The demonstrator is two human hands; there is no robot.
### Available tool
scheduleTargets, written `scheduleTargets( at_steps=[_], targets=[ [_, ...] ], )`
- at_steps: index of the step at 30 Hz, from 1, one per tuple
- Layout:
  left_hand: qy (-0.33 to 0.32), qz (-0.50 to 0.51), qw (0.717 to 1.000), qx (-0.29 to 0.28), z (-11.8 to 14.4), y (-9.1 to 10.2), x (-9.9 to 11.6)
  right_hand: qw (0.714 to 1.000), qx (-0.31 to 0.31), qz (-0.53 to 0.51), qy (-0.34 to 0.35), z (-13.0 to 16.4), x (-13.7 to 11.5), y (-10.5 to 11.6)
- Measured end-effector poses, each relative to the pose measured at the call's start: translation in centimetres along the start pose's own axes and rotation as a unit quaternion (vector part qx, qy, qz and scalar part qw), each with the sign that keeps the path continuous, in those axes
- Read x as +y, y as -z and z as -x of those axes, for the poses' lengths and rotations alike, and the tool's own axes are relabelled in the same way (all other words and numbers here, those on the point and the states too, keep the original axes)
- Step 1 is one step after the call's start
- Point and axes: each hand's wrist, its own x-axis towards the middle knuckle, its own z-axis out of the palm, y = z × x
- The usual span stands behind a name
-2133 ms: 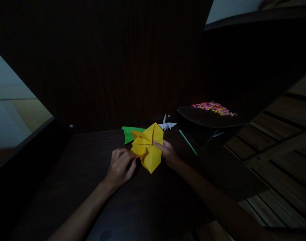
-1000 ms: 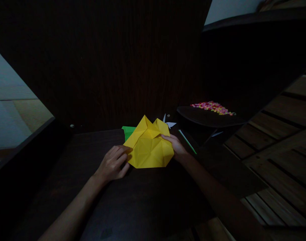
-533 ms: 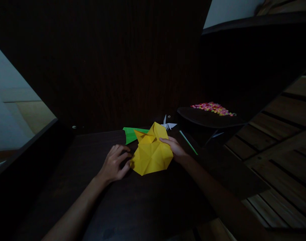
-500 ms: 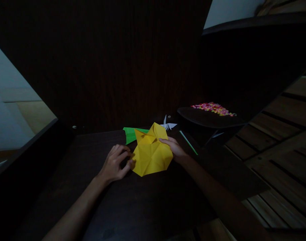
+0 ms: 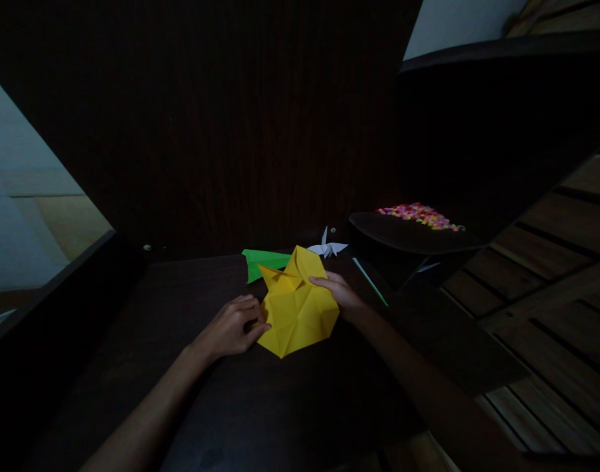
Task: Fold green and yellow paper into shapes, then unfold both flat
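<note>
Between my hands is a creased sheet of yellow origami paper (image 5: 300, 316), partly folded, with pointed flaps standing up along its far side. My left hand (image 5: 238, 326) pinches its left edge between thumb and fingers. My right hand (image 5: 339, 293) grips the right side, thumb on top and the other fingers hidden underneath. Just behind the yellow paper lies a piece of folded green paper (image 5: 263, 263), partly covered by it. A white origami crane (image 5: 329, 249) rests near the back panel.
A thin green-and-white strip (image 5: 370, 282) lies right of my right hand on the dark wooden surface (image 5: 182, 288). Many small pink, red and yellow pieces (image 5: 420, 215) sit on a curved dark shelf (image 5: 393, 235). A raised edge (image 5: 49, 288) runs along the left; slatted wood is at right.
My left fingers have closed onto the yellow paper's left edge. The paper has turned slightly, its near corner and upper flaps shifting a little toward me.
</note>
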Motion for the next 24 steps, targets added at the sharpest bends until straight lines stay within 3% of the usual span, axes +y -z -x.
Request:
scheduleTargets(
  at_steps=[4,7,11,15,19,24],
  targets=[
    [0.029,0.029,0.997,0.058,0.1,0.1,-0.5,0.999,0.025,-0.004,0.025,-0.2,-0.3,0.4],
    [0.075,0.037,0.986,0.14,0.1,0.5,-0.8,0.998,0.041,-0.009,0.045,-0.5,-0.3,0.9],
    [0.156,0.048,0.948,0.272,0.1,0.7,-1.1,0.997,0.048,-0.01,0.061,-1.0,0.0,1.3],
    [0.231,0.087,0.898,0.365,-0.1,0.5,-1.7,0.996,0.048,-0.005,0.074,-1.2,0.3,1.4],
    [0.28,0.132,0.856,0.414,-0.4,0.5,-2.2,0.995,0.044,0.004,0.085,-1.2,0.6,1.3],
    [0.317,0.17,0.828,0.43,-0.7,0.4,-2.2,0.993,0.048,0.013,0.103,-1.3,0.8,1.0]
  ],
)
